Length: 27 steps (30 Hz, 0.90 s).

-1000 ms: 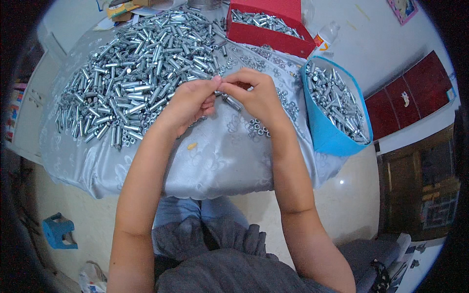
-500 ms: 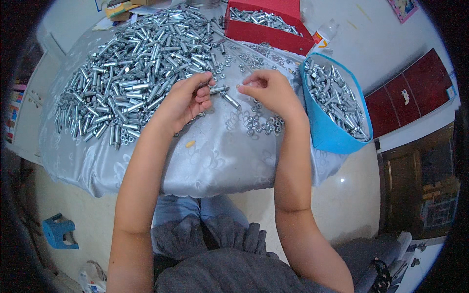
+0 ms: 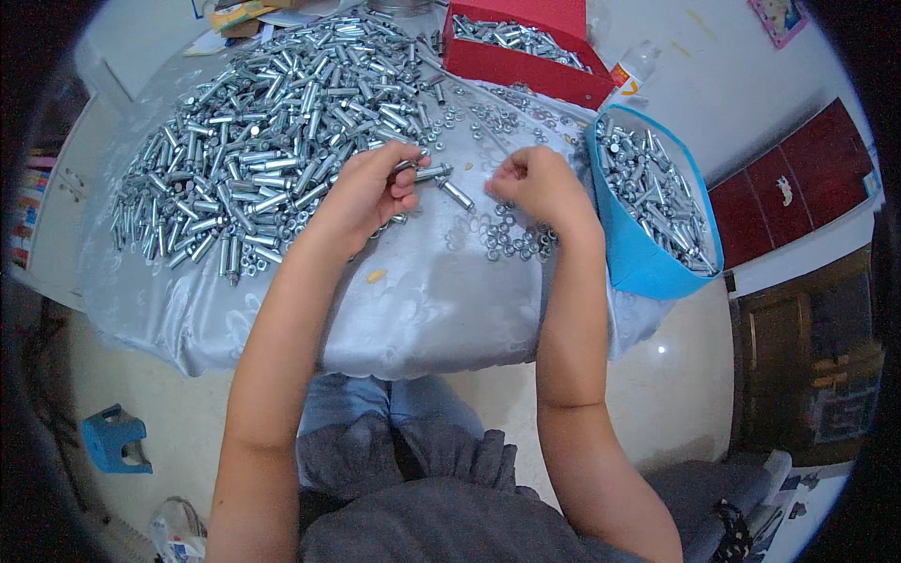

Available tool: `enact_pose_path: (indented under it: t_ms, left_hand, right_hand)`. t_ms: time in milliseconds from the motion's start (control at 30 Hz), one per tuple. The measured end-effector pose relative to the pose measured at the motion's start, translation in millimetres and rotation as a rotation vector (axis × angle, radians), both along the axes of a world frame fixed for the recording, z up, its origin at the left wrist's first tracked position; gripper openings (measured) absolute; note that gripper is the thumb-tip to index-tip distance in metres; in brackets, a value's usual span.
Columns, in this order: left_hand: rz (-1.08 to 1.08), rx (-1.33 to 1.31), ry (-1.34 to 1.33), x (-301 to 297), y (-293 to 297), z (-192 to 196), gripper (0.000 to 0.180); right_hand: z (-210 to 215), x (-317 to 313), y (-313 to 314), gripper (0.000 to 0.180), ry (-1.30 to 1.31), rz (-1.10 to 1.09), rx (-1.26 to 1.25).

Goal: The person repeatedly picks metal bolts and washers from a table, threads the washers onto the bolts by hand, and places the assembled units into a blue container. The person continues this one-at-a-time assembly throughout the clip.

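My left hand [image 3: 374,192] is closed beside the right edge of a big heap of silvery anchor bolts [image 3: 272,141]. Between its thumb and fingers sits a bolt, mostly hidden, with a bit of metal showing at the fingertips. Just right of these fingers, two loose bolts [image 3: 457,194] lie on the cloth. Opposite, my right hand [image 3: 542,186] hovers over the table with thumb and fingers pinched together; whatever they hold is too small to make out. Below it lies a cluster of small metal nuts [image 3: 511,239].
A blue fabric bin [image 3: 648,258] of bolts stands at the table's right edge. Behind are a red box [image 3: 526,77] of bolts and a plastic bottle [image 3: 635,68]. More small nuts or washers [image 3: 497,117] lie scattered mid-table. A satin tablecloth [image 3: 422,319] drapes over the front edge.
My right hand has drawn slightly away from the left, its fingers lower and more curled toward the nuts. My left hand keeps its grip. The whole view has shifted slightly.
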<state>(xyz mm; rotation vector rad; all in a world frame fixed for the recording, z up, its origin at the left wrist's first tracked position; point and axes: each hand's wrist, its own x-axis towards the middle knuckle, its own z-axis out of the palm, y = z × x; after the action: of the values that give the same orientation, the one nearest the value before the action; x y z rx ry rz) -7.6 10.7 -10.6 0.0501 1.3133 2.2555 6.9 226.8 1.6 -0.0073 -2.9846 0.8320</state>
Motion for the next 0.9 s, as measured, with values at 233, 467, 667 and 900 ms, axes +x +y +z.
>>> enact_pose_path:
  t_ms: [233,467,667,900]
  left_hand:
    - [0.026,-0.120,0.008,1,5,0,0.017]
    - [-0.013,-0.089,0.056,-1,0,-3,0.019]
    - [0.010,-0.126,0.111,2,2,-2,0.022]
    - [0.195,-0.245,0.199,3,4,-5,0.033]
  right_hand:
    - [8,0,-34,0.020,0.196,0.259,-0.551]
    - [7,1,-50,0.016,0.174,0.332,-0.678]
    - [2,-1,-52,0.018,0.179,0.340,-0.710]
    - [-1,2,-58,0.019,0.262,0.378,-0.669]
